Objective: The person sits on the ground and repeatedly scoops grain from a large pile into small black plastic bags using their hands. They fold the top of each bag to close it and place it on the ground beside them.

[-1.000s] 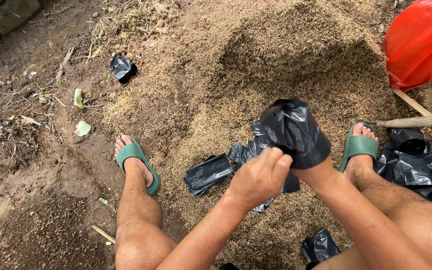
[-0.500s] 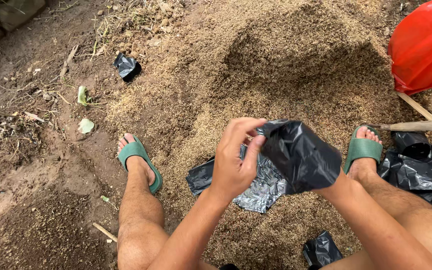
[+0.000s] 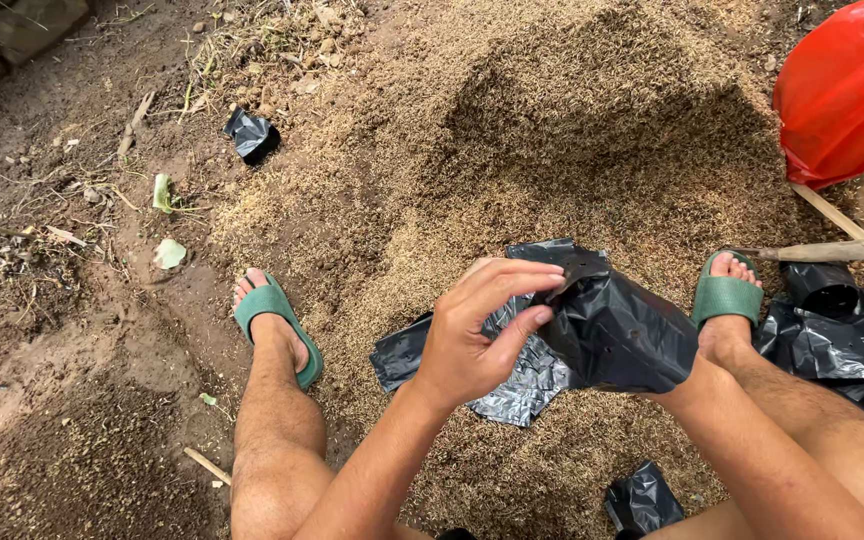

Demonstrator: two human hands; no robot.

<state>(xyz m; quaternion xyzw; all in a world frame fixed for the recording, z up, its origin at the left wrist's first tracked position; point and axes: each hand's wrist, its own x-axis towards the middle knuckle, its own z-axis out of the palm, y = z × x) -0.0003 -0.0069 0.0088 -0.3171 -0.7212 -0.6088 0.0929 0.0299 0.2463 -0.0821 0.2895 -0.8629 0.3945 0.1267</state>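
Observation:
A small black plastic bag is held low over a heap of brown husk-like material. My left hand pinches the bag's upper edge between thumb and fingers. My right hand is inside the bag and hidden by it; only the wrist shows. Under the bag lie flat black bags on the heap. My feet in green sandals stand on either side.
A red plastic sack lies at the top right beside wooden sticks. More black bags are piled at the right, one near my knee, another far left. Bare soil and stones lie to the left.
The bag has come down from a raised, bunched position. My left hand moved from a closed fist to pinching the bag's edge, and the bag has spread out over my right hand.

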